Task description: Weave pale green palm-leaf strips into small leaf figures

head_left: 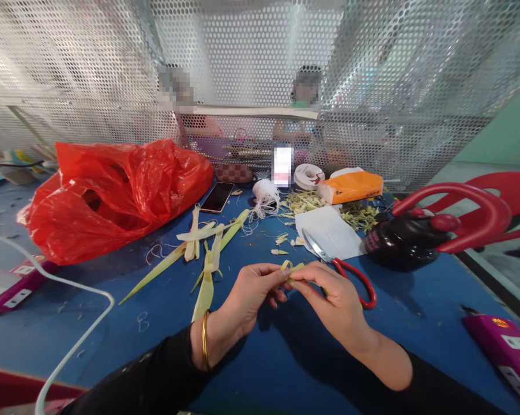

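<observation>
My left hand [255, 291] and my right hand [331, 291] meet over the near middle of the table, fingertips almost touching. Both are closed in a pinch on one small yellow-green leaf strip [287, 266], which curls up in a loop above the fingers; the rest of it is hidden. Left of my hands lie knotted pale leaf pieces [212, 262], with another folded bundle [193, 233] behind them. Red-handled scissors [350, 276] lie just beyond my right hand, blades resting on a white paper sheet [331, 233].
A red plastic bag [125, 196] fills the back left. White string [266, 193], a dark phone [217, 197], a tape roll [309, 176] and an orange packet [355, 185] sit at the back. A black jug [407, 239] stands right. A white cable [87, 294] crosses the left side.
</observation>
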Demonstrator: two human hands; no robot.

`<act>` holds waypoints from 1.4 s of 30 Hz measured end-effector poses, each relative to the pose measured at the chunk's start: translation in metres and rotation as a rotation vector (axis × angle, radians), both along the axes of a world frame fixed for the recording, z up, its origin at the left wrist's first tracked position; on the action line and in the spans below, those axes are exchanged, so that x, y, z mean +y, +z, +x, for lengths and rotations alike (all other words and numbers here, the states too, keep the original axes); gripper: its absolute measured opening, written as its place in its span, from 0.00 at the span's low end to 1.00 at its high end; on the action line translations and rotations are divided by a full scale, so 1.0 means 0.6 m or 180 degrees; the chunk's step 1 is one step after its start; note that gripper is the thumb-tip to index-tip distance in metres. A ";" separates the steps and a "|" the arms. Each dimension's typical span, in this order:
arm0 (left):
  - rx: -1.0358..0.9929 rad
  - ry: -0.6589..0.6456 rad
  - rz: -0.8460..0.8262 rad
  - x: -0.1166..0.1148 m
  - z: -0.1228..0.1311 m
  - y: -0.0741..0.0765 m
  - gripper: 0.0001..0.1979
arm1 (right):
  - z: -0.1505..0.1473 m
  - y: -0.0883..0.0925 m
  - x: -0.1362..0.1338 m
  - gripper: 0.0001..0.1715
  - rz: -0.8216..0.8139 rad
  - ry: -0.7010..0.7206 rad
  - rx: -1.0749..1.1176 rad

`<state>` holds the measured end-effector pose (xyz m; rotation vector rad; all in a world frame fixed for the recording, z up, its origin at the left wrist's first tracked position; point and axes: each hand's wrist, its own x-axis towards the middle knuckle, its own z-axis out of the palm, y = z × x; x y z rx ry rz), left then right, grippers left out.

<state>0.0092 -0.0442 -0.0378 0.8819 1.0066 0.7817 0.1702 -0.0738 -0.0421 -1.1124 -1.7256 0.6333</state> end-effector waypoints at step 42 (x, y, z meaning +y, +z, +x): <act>0.1194 -0.0087 0.1438 -0.011 0.002 0.000 0.11 | 0.000 0.004 0.012 0.15 -0.1562 -0.0376 0.0879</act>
